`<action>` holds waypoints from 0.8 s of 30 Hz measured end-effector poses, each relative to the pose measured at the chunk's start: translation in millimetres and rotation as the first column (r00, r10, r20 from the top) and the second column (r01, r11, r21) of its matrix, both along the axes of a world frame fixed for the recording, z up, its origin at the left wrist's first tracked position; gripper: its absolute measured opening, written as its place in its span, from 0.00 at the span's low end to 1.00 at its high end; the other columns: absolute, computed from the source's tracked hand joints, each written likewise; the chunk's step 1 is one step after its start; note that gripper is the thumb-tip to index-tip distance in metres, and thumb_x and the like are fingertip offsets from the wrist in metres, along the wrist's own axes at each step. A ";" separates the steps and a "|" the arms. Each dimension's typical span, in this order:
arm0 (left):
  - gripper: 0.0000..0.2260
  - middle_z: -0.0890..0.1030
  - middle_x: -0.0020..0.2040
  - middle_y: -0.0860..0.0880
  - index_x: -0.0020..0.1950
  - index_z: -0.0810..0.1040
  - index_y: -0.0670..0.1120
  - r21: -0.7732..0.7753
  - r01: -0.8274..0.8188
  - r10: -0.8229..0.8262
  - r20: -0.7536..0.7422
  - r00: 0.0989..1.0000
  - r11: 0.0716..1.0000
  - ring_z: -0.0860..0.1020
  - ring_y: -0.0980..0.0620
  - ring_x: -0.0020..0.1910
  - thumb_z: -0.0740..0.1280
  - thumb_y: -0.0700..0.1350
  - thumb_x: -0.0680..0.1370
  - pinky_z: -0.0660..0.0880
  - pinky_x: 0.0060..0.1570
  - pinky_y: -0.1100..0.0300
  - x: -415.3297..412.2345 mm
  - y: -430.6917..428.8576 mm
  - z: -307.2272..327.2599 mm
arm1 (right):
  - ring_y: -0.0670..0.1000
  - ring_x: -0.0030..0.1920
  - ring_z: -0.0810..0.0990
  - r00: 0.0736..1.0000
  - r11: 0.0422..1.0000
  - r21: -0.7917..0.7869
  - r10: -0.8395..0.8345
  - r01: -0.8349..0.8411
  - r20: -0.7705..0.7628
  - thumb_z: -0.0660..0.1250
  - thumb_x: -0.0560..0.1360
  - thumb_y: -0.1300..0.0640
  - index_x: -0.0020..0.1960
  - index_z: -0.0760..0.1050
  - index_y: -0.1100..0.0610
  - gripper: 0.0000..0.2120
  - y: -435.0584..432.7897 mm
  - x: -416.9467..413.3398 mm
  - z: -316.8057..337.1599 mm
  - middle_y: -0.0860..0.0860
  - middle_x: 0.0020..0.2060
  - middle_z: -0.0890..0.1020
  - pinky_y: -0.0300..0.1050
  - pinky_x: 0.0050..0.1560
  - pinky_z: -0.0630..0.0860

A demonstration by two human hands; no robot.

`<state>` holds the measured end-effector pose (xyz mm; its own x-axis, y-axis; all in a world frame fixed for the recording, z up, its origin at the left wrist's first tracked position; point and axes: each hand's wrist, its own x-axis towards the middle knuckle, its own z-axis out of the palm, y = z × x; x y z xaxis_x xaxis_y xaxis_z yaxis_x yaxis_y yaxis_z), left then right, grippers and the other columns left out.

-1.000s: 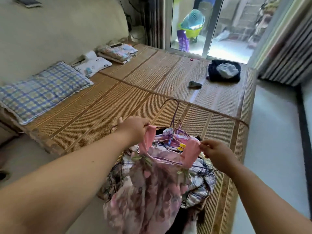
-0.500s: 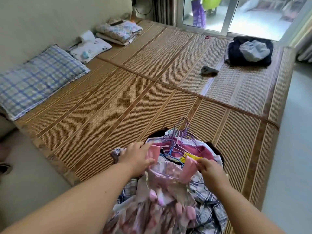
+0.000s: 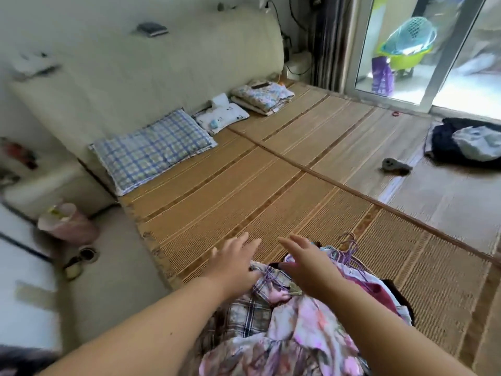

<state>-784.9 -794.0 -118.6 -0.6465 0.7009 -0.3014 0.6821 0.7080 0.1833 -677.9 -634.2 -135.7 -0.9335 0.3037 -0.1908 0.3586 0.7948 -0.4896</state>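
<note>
A bed covered by a woven mat fills most of the view, with 1 seam running from the far left to the near right. At the near edge of the mat a pile of clothes is heaped, and the pink floral dress is laid on top of it, nearest the camera, over a plaid garment. Purple hangers are seen sticking out at the far side of the pile. The left hand and the right hand are held just above the far end of the dress, fingers straight and spread, with nothing gripped; whether the cloth is touched cannot be told. A checked pillow, a small white pillow and a folded floral blanket are lined along the padded headboard at the far left. A dark bundle of clothes and a small grey object are left at the far right of the mat, well apart from the pile. A sliding glass door is set behind the bed, and a pink bin is placed on the floor at the left.
</note>
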 end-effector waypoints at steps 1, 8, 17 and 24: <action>0.32 0.49 0.78 0.54 0.76 0.49 0.59 0.028 -0.005 0.006 -0.036 0.999 1.000 0.48 0.49 0.76 0.62 0.57 0.77 0.45 0.71 0.38 -2.4 -11.3 17.9 | 0.54 0.72 0.63 0.998 0.998 0.031 0.051 -0.050 -0.041 0.63 0.76 0.44 0.74 0.56 0.42 0.30 -12.4 -13.0 19.9 0.51 0.74 0.60 0.55 0.70 0.62; 0.31 0.55 0.77 0.50 0.74 0.54 0.58 0.180 -0.167 0.227 -0.399 0.888 0.969 0.54 0.47 0.75 0.62 0.59 0.75 0.56 0.70 0.40 -33.4 -157.3 168.7 | 0.51 0.73 0.60 0.847 0.919 0.175 0.394 -0.354 -0.357 0.62 0.75 0.42 0.74 0.49 0.39 0.33 -157.7 -99.7 157.6 0.45 0.74 0.59 0.51 0.71 0.57; 0.27 0.63 0.73 0.55 0.73 0.59 0.59 0.391 -0.499 0.627 -0.589 0.510 0.773 0.61 0.52 0.71 0.61 0.58 0.75 0.58 0.69 0.47 -6.0 -416.5 294.0 | 0.51 0.72 0.60 0.500 0.698 0.284 0.686 -0.658 -0.529 0.61 0.75 0.43 0.74 0.50 0.38 0.32 -404.2 -164.4 273.5 0.44 0.74 0.58 0.51 0.71 0.58; 0.26 0.63 0.73 0.56 0.72 0.60 0.60 0.528 -0.564 0.720 -0.669 0.184 0.635 0.63 0.53 0.70 0.61 0.60 0.75 0.61 0.69 0.50 33.9 -545.6 355.7 | 0.49 0.71 0.62 0.201 0.519 0.355 0.740 -0.777 -0.642 0.62 0.75 0.42 0.74 0.50 0.37 0.32 -569.0 -180.1 343.5 0.43 0.74 0.59 0.48 0.70 0.60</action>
<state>-751.0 -1339.6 237.1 -0.7569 -0.1046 0.6451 -0.1259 0.9920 0.0131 -857.9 -1203.2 207.7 -0.5373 -0.6148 0.5774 -0.8377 0.4686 -0.2805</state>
